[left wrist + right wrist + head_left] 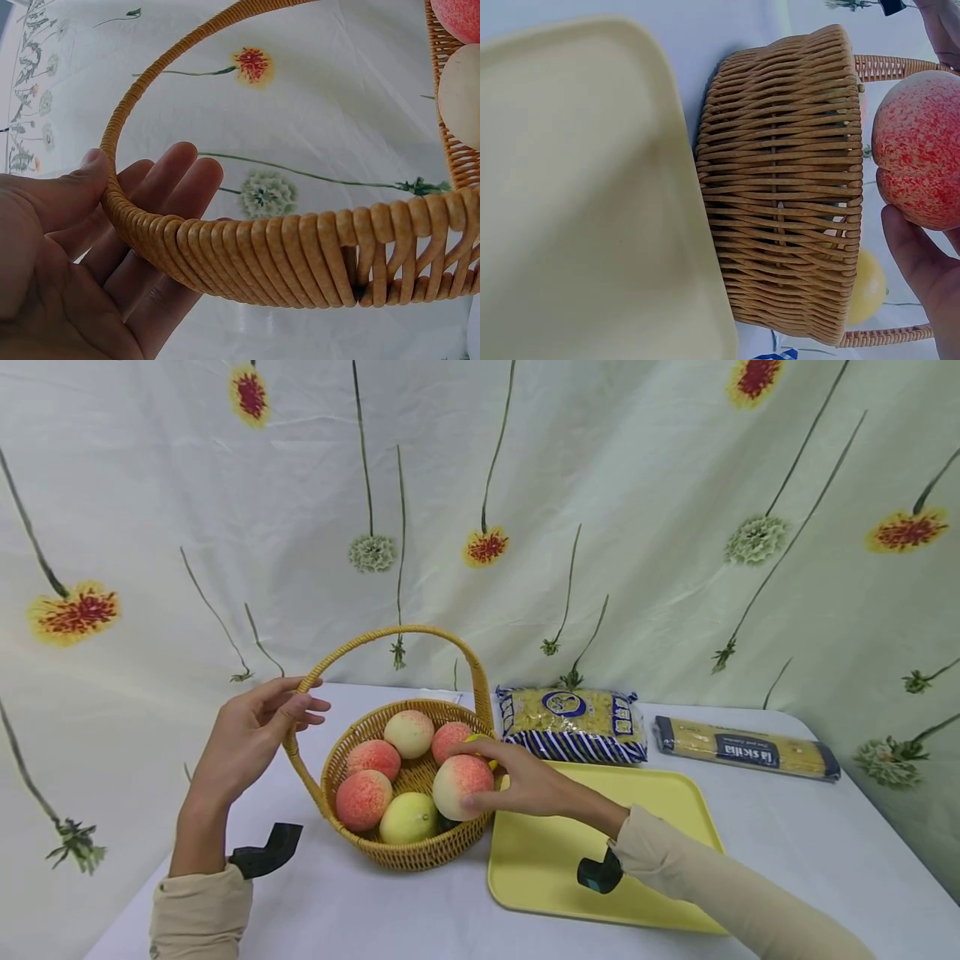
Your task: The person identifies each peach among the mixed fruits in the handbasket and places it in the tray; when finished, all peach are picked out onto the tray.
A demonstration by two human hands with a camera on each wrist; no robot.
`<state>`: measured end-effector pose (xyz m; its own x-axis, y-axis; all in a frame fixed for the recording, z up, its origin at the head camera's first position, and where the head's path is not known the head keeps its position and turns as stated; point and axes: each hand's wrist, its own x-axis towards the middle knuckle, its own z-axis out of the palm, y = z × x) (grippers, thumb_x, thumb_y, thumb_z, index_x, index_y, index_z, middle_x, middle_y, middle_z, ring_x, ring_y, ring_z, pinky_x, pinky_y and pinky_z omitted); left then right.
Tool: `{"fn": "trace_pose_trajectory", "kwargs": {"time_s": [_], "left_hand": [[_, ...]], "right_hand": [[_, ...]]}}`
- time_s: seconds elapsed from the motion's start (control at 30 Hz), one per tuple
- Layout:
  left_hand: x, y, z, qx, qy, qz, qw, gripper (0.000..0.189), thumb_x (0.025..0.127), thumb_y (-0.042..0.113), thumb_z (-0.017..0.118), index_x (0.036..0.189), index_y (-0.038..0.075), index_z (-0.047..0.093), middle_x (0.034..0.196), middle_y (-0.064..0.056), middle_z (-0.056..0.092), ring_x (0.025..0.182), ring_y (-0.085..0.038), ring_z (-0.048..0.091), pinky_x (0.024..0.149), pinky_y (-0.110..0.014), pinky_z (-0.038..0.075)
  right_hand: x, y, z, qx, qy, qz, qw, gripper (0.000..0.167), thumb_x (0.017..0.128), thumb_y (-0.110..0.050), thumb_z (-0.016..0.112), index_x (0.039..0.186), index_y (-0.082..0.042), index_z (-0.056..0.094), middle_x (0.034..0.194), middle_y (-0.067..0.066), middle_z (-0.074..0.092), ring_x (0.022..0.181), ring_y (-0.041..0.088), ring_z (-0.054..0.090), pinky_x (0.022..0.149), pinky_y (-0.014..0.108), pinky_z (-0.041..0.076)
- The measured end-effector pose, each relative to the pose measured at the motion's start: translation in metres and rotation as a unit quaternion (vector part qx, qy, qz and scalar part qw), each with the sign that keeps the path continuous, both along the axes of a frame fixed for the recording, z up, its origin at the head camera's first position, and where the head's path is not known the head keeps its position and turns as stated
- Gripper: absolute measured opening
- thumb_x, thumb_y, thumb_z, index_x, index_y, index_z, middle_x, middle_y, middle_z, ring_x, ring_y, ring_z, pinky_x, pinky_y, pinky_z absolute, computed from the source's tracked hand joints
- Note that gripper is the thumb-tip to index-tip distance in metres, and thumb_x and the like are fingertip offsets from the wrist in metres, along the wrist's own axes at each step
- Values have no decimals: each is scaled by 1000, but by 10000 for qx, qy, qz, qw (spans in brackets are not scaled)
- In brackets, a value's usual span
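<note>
A round wicker basket (408, 857) with a tall arched handle (397, 631) stands on the table. My left hand (255, 735) holds the handle's left side, thumb on one side and fingers (180, 187) behind. In my right hand (525, 781) is a pink-and-cream peach (462, 787), gripped between thumb and fingers above the basket's right rim. Inside lie several peaches (363, 799), one of them mostly cream (409, 733), and a pale yellow-green fruit (407, 818). A yellow fruit (866, 289) shows beyond the rim in the right wrist view, largely hidden by my right hand in the head view.
Right of the basket lies a yellow tray (600, 893), its left edge close to the wicker, under my right forearm. Behind it are a bag of pasta (570, 722) and a flat spaghetti packet (746, 747). A flower-print cloth (645, 527) hangs behind the white table (352, 910).
</note>
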<state>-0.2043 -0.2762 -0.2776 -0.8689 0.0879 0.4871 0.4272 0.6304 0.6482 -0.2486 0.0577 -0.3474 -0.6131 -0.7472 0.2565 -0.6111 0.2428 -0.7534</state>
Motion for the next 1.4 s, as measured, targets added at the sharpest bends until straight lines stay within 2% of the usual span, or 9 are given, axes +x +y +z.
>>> {"fn": "trace_pose_trajectory", "kwargs": {"time_s": [0.17,0.33,0.4,0.53,0.87,1.03,1.13,1.27,1.4], "left_hand": [[0,0,0,1,-10,-7,10000,32,99,18,53,128,3,57,98,4,71,82,3,65,68,-15,54],[0,1,0,-8,27,0,10000,32,99,18,53,127,3,57,101,-10,71,82,2,66,69,-15,54],[0,1,0,-13,40,4,10000,32,99,18,53,126,3,57,101,-11,71,82,1,66,69,-15,54],[0,1,0,3,37,-8,10000,32,99,18,53,127,3,57,99,-3,71,83,-1,67,69,-15,54],[1,1,1,10,1,-12,10000,33,99,18,52,129,3,56,96,12,69,82,3,65,68,-15,54],[1,0,1,20,11,-11,10000,33,99,17,52,129,3,56,95,14,69,82,3,65,68,-15,54],[1,0,0,16,8,-2,10000,33,99,17,52,129,3,56,96,10,69,82,3,65,68,-15,54],[0,1,0,9,23,2,10000,32,99,17,52,128,3,57,100,-6,71,82,3,65,68,-14,54],[0,1,0,15,12,-1,10000,31,99,18,52,127,3,58,102,-13,70,82,2,66,69,-15,54]], "right_hand": [[3,3,-1,-27,-73,-37,10000,57,86,-29,71,137,-24,48,131,-4,51,105,14,55,82,33,53],[3,7,-2,-61,-136,-39,9999,57,85,-26,72,136,-16,50,128,-3,54,107,13,55,87,36,52],[3,9,-3,-42,-121,-85,9999,57,85,-26,71,136,-13,50,129,-3,53,109,13,54,89,37,51],[3,13,-4,25,-37,-169,9998,57,86,-27,70,137,-12,49,133,-3,52,112,14,53,90,39,50],[4,21,-7,75,95,-105,9999,56,87,-26,69,138,-12,49,136,-2,52,115,14,53,93,35,49],[5,26,-7,26,-7,-165,9999,57,87,-27,70,138,-11,49,133,-3,53,113,14,52,92,35,49],[4,30,-7,-75,-61,-203,9997,57,87,-26,70,138,-11,49,130,-1,55,111,15,52,91,35,49],[6,36,-7,-183,-130,-272,9994,56,87,-25,71,136,-10,49,129,-1,54,110,16,52,89,36,51],[7,43,-9,-245,-285,-320,9988,55,86,-22,71,135,-9,49,128,-1,54,110,18,52,86,37,53]]}}
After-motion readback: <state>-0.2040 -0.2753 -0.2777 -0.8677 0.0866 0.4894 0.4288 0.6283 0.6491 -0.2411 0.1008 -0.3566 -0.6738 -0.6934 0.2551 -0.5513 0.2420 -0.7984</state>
